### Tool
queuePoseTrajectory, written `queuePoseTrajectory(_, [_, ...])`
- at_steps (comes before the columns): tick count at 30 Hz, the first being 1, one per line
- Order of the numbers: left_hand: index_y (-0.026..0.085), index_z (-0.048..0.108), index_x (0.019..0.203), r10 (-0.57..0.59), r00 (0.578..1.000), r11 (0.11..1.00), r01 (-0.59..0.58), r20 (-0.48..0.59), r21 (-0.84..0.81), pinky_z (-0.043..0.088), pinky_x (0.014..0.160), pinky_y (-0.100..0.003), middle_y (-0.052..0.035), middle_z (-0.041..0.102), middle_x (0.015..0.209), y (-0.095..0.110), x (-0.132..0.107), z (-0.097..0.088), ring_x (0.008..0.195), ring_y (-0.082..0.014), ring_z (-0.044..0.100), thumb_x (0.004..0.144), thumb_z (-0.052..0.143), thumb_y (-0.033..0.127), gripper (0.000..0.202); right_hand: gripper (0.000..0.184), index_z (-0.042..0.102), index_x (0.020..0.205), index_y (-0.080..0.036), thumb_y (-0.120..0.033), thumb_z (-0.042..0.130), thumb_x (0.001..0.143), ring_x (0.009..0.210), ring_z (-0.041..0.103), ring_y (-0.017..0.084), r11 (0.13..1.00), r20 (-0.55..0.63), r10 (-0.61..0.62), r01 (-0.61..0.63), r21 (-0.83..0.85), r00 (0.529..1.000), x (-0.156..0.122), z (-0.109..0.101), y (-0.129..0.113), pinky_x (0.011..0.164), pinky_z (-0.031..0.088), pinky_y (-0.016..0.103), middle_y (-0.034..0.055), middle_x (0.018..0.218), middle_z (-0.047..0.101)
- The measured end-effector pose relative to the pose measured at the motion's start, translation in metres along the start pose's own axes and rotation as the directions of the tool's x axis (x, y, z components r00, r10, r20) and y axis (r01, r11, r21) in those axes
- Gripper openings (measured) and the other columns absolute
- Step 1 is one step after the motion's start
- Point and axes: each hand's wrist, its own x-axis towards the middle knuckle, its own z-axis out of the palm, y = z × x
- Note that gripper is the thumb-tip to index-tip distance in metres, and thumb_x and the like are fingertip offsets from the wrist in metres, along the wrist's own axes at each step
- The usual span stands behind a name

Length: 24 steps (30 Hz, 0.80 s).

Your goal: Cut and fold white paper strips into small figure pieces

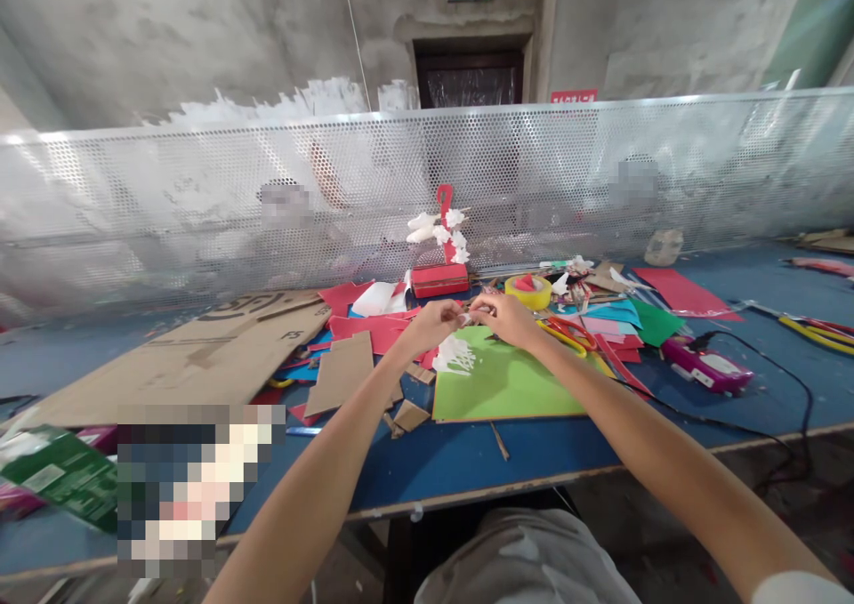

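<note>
At the frame's centre, the left hand [439, 324] pinches a small white piece [465, 318]; the right hand [503, 318] meets it there, its grip too small to tell. The step looks like shaping that piece, near white cut paper [454, 353] on the green sheet [527, 386]; the next move seemingly calls for light, steady fingertips

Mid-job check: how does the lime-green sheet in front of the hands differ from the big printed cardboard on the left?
Colour: the lime-green sheet is bright yellow-green, while the big cardboard is dull brown.
Size: the lime-green sheet is clearly smaller than the big cardboard.
Markings: the lime-green sheet shows no printing, while the big cardboard carries dark printed characters.
Both lie on the blue tabletop.
</note>
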Motion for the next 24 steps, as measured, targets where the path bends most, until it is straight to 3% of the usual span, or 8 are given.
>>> queuePoseTrajectory(9, [0.013, 0.060, 0.079, -0.011, 1.000, 1.000, 0.011, -0.003, -0.024, 0.036, 0.055, -0.022, -0.0023, 0.060, 0.068, 0.0051, -0.0011, -0.0007, 0.059, -0.0107, 0.051, 0.080, 0.059, 0.037, 0.024, 0.019, 0.073, 0.088, -0.018, -0.034, 0.063, 0.085, 0.064, 0.062, 0.014, 0.992, 0.010, 0.009, -0.010, 0.123, 1.000, 0.0003, -0.0007, -0.0009, 0.062, 0.043, 0.024, 0.0036, 0.082, 0.073])
queuePoseTrajectory(18, [0.014, 0.060, 0.079, 0.014, 1.000, 0.999, -0.013, 0.007, -0.040, 0.035, 0.054, -0.022, -0.0013, 0.058, 0.067, -0.0005, 0.0009, 0.0012, 0.058, -0.0103, 0.050, 0.080, 0.060, 0.039, 0.025, 0.019, 0.074, 0.093, -0.021, -0.034, 0.061, 0.088, 0.062, 0.060, 0.015, 0.994, -0.020, -0.015, 0.013, -0.108, 1.000, 0.0012, -0.0001, 0.0023, 0.062, 0.038, 0.025, 0.0035, 0.076, 0.072])
queuePoseTrajectory(24, [0.013, 0.061, 0.079, 0.015, 1.000, 0.999, -0.015, 0.002, -0.041, 0.037, 0.055, -0.022, -0.0014, 0.059, 0.068, -0.0043, 0.0020, 0.0019, 0.060, -0.0106, 0.051, 0.080, 0.060, 0.035, 0.021, 0.017, 0.073, 0.092, -0.020, -0.031, 0.060, 0.089, 0.064, 0.061, 0.015, 0.993, -0.023, -0.007, 0.004, -0.115, 1.000, 0.0011, 0.0003, 0.0024, 0.061, 0.037, 0.025, 0.0034, 0.077, 0.073])
